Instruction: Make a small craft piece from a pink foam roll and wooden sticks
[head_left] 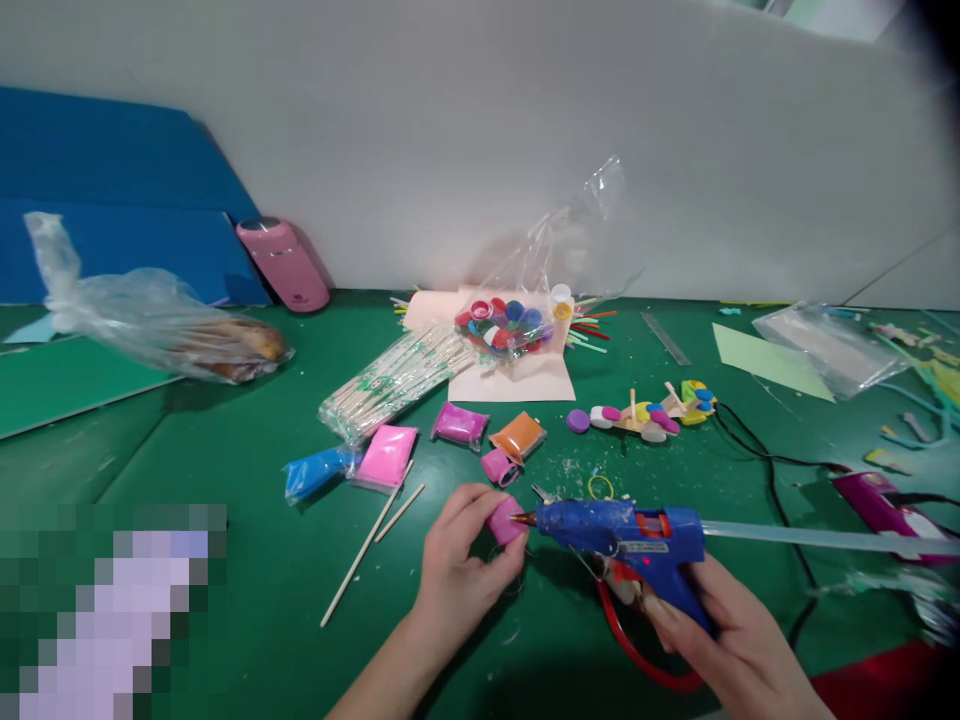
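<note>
Left forearm [390, 665]: bare, enters at bottom edge near centre, slants up and rightward. Left wrist [426, 612] roughly in line with forearm. Left grip [459, 558]: back of hand partly toward camera; thumb [508, 568] below, index finger [480, 494] arched above, tips drawn together in pinch. Right wrist [784, 690]: low, bottom right, angled up and leftward. Right grip [727, 630]: curled firmly, right thumb [675, 627] pointing up-left; remaining fingers partly hidden. Grips near each other, apart; right one lower.
</note>
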